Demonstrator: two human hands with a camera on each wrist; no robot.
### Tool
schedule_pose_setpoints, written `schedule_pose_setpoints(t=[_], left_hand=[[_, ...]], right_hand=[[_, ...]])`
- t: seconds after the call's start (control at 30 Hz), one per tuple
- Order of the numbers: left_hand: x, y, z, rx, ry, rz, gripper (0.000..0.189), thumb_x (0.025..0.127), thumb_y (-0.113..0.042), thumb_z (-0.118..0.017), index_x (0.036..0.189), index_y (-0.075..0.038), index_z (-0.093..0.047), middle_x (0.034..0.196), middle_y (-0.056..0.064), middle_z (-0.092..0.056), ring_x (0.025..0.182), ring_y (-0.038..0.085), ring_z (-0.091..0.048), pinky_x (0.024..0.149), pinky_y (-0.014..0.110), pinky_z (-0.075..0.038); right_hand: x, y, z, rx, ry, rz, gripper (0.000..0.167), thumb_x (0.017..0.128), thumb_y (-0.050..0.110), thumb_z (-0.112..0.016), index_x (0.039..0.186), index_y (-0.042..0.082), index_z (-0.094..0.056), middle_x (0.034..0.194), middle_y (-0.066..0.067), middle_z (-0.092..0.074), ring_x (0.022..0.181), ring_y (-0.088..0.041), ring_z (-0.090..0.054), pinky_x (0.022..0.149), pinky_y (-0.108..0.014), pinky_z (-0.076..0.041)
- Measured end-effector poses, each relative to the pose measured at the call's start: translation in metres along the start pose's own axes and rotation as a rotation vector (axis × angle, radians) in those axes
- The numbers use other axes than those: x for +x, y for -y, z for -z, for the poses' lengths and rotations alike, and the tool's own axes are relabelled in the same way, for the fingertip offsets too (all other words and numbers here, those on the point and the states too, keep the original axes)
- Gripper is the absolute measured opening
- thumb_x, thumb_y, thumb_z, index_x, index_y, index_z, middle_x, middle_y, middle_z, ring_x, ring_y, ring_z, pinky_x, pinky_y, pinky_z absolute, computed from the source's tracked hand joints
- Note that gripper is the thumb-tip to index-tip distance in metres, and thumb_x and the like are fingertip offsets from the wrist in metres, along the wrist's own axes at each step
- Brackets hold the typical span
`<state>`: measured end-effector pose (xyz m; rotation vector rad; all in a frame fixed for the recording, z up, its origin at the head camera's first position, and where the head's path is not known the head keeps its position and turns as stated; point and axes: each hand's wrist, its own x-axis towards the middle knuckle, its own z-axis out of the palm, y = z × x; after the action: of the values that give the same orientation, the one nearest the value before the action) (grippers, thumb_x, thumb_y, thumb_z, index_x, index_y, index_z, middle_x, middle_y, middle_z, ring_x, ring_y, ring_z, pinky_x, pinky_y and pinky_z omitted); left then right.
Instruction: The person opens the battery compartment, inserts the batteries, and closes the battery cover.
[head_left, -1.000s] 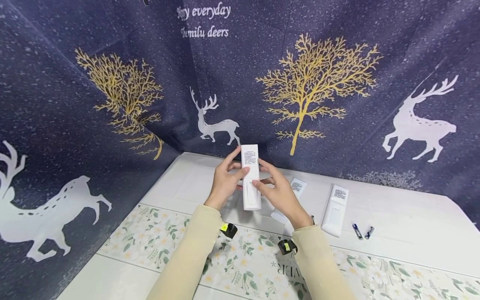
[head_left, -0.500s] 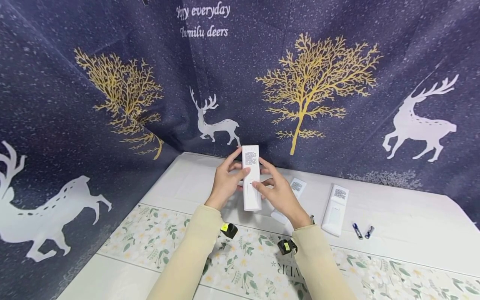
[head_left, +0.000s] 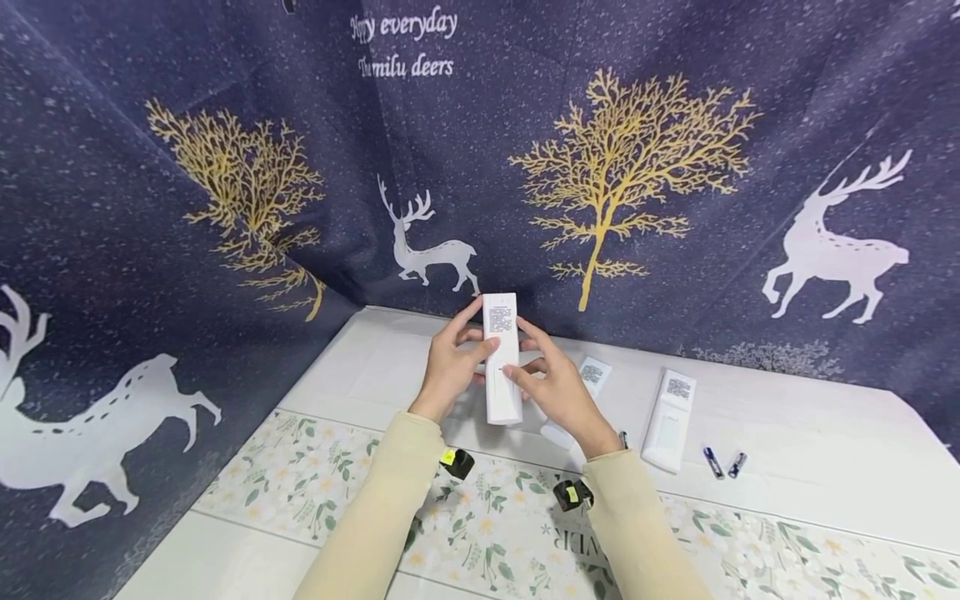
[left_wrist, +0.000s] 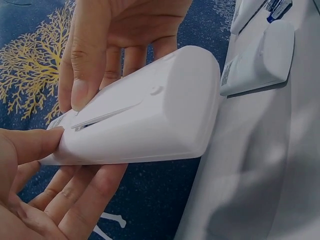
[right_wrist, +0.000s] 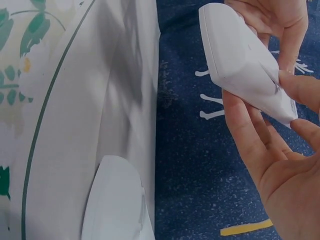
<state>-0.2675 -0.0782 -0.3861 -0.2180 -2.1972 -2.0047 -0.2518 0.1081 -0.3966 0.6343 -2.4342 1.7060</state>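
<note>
A white remote control [head_left: 501, 404] is held up in front of the person, its labelled back facing the head camera. My left hand [head_left: 448, 360] grips its left side, thumb on the back and fingers round the edge. From the right, my right hand [head_left: 558, 390] holds it too, its thumb pressing on the middle of the back. In the left wrist view, a narrow slanted gap shows along the battery cover [left_wrist: 117, 102], close to the thumb tips. In the right wrist view, the remote's rounded end points away from the hands, and fingers support its underside.
Another white remote [head_left: 595, 375] lies partly hidden behind the right forearm. Farther right lies a third remote [head_left: 670, 421], back up, with two blue-and-silver batteries [head_left: 714, 462] beside it. A dark deer-print cloth [head_left: 652, 325] hangs behind the white table [head_left: 810, 450].
</note>
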Motion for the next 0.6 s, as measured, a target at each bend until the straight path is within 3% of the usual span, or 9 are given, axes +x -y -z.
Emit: schedule_pose_setpoints(t=[0.37,0.6], left_hand=[[-0.0006,-0.0004,0.0002,-0.002,0.001,0.025,0.071,0.098,-0.01,-0.076,0.159,-0.038,-0.051,0.115,0.009,-0.072,0.084,0.023,-0.073,0.063,0.038,-0.065],[-0.0007,0.0012,-0.0011,0.006,0.0,0.032,0.07,0.098,-0.01,-0.077,0.157,-0.038,-0.053,0.114,0.01,-0.071,0.08,0.022,-0.073,0.068,0.049,-0.066]], right_hand=[[0.0001,0.0017,0.0008,-0.046,0.0,-0.008,0.078,0.102,0.005,-0.072,0.168,0.021,-0.035,0.143,-0.021,-0.055,0.097,-0.03,-0.072,0.072,-0.05,-0.064],[-0.0006,0.0013,0.001,-0.072,0.0,-0.018,0.079,0.102,0.006,-0.073,0.168,0.022,-0.034,0.142,-0.02,-0.056,0.094,-0.027,-0.072,0.068,-0.041,-0.064]])
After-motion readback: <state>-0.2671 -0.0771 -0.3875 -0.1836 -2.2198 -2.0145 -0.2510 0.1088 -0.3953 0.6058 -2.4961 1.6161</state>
